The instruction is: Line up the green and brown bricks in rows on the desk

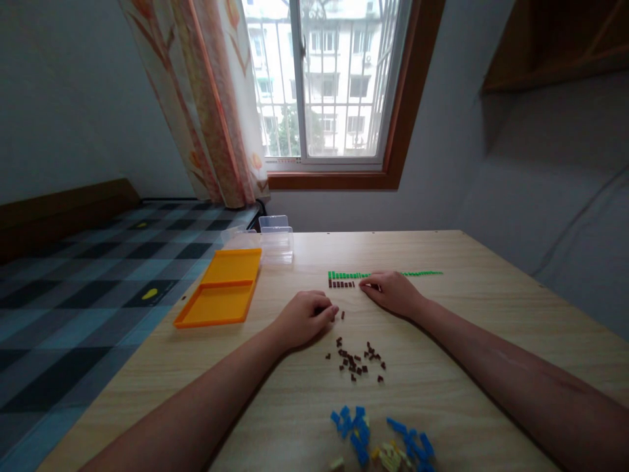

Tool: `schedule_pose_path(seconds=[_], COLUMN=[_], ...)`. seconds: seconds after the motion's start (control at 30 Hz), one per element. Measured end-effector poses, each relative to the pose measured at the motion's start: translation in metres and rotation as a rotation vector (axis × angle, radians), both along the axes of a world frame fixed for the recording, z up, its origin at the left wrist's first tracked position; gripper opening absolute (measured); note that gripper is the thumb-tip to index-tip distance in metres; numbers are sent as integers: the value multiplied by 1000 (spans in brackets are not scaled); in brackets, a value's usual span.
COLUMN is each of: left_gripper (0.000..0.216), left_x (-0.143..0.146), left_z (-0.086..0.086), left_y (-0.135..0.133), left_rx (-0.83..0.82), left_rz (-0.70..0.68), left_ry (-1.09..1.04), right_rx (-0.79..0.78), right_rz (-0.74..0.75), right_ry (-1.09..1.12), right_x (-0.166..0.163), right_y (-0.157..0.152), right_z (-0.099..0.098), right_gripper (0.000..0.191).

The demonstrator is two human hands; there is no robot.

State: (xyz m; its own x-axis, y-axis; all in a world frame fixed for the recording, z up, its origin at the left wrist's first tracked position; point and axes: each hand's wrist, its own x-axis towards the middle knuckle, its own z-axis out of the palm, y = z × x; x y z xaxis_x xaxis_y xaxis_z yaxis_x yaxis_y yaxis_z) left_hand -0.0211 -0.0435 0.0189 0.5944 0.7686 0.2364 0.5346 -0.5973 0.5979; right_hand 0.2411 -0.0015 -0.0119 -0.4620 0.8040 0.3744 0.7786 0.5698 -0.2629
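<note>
bare left grip [303,319], bare right grip [394,293]; bare left forearm [211,400], bare right forearm [501,357], both tapering toward the wrists [276,337]

Dim interior, glaring window [339,85], edges perhaps softly blurred

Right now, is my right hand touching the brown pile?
Apart. The head view shows bare tabletop between your right hand and the brown pile.

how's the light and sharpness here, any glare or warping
Head view: bright window washes out the scene outside while the room looks dim; head view: soft shadow on the table beside the right forearm; head view: brown frame leans, probably wide-angle distortion; head view: brown pieces look soft, fine detail lost.
</note>
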Motion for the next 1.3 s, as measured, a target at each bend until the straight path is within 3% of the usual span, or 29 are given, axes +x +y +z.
schedule_pose_path(seconds=[0.3, 0.53, 0.83, 1.3], left_gripper=[30, 31, 32, 31], left_x=[1, 1, 2, 1], left_z=[-1, -3, -3, -4], left_y=[1, 1, 2, 2], left_rx=[6, 20, 26, 33], left_rz=[10, -1, -2, 0], left_ry=[23, 17, 34, 34], right_rx=[-55, -47, -71, -111], right_rz=[-134, -133, -177, -250], right_ry=[64, 178, 70, 92], right_x=[-12, -13, -16, -21], right_y=[0, 1, -3, -7], right_z=[-1, -1, 2, 4], right_gripper=[25, 24, 26, 28])
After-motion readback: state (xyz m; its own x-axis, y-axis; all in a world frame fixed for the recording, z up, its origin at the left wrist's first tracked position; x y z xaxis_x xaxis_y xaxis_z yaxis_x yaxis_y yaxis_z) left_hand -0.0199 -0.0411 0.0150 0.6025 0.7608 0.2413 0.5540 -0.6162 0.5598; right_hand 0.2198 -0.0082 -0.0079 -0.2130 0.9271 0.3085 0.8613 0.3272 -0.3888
